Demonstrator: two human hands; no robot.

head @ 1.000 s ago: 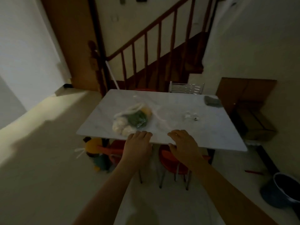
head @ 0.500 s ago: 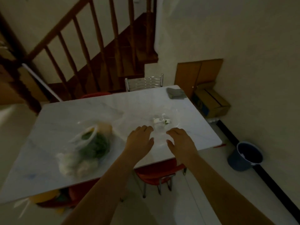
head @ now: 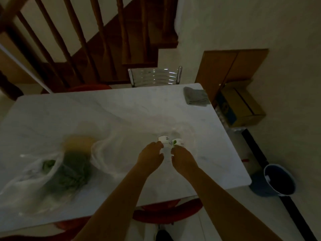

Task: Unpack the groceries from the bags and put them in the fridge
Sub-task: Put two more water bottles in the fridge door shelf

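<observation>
Two small white cups (head: 164, 138), one with a green mark, sit inside a thin clear bag (head: 173, 131) on the white marble table (head: 121, 108). My left hand (head: 150, 157) and my right hand (head: 182, 158) are side by side at the near side of that bag. Their fingers curl onto its plastic just in front of the cups. To the left lies a second clear bag (head: 73, 169), blurred, with leafy greens, pale round items and something yellow-brown inside. No fridge is in view.
A folded grey cloth (head: 196, 98) lies at the table's far right corner. A metal chair (head: 154, 76) stands behind the table, a red chair (head: 166, 213) under its near edge. A cardboard box (head: 241, 108) and a blue bucket (head: 278, 180) sit on the floor at right. A wooden staircase rises behind.
I have stepped right along the table and closer to it. Both hands left the table's near edge by the vegetable bag and reached the small bag with the cups.
</observation>
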